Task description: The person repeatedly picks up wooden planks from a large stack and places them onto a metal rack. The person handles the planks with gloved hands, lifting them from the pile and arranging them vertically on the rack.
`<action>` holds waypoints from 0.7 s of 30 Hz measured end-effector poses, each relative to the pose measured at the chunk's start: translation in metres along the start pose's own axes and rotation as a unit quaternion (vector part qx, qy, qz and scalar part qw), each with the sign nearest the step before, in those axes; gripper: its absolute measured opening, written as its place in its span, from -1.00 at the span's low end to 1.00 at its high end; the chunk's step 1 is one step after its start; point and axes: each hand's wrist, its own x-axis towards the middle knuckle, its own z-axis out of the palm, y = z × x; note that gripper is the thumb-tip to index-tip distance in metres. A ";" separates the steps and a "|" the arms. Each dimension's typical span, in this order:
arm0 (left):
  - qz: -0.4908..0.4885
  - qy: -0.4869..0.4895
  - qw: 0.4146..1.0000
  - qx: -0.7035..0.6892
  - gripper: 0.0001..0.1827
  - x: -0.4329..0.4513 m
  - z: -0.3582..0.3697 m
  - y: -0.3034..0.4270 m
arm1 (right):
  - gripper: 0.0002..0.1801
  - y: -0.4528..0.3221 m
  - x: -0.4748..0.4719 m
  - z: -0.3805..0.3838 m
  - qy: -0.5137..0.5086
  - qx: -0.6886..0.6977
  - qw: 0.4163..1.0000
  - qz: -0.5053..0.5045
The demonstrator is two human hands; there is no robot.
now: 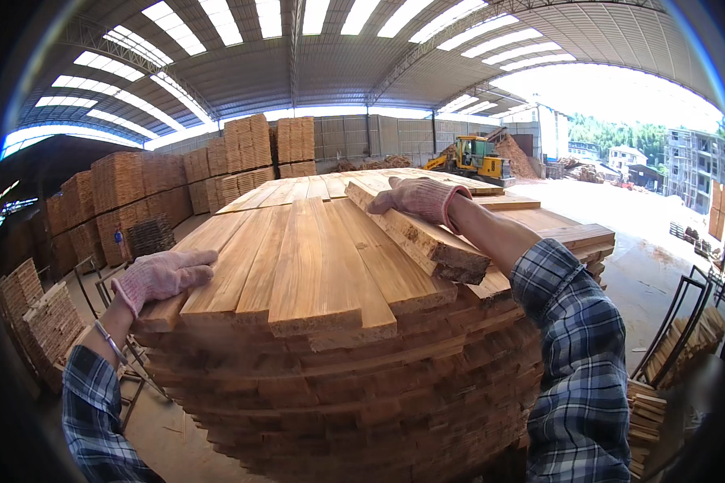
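A tall stack of sawn wooden boards (338, 374) stands before me, its top layer laid side by side with uneven ends. My right hand (420, 198), in a pinkish knit glove, grips a thick rough-edged board (420, 238) from above; this board lies tilted on the top layer, towards the right. My left hand (166, 276), gloved alike, rests flat on the leftmost boards near the front left corner and holds nothing. Between the hands, a board (311, 271) lies raised on top of its neighbours.
More board stacks (139, 187) stand at the left and back. A yellow wheel loader (474, 158) is near a pile of wood chips (513, 157). Black metal frames (676, 320) stand at the right, with loose wood slats (645, 416) below. A metal rack (136, 374) is at the lower left.
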 end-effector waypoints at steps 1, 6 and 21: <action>-0.004 -0.002 1.000 0.011 -0.20 -0.002 -0.001 0.001 | 0.05 0.001 -0.005 -0.002 0.008 -0.018 1.000 -0.010; -0.013 -0.018 1.000 0.005 -0.08 0.001 0.000 0.001 | 0.04 0.062 -0.011 -0.027 0.007 -0.066 0.996 0.054; -0.021 -0.025 0.999 0.008 -0.18 -0.004 -0.003 0.002 | 0.04 -0.018 -0.029 -0.019 -0.106 -0.008 0.993 0.042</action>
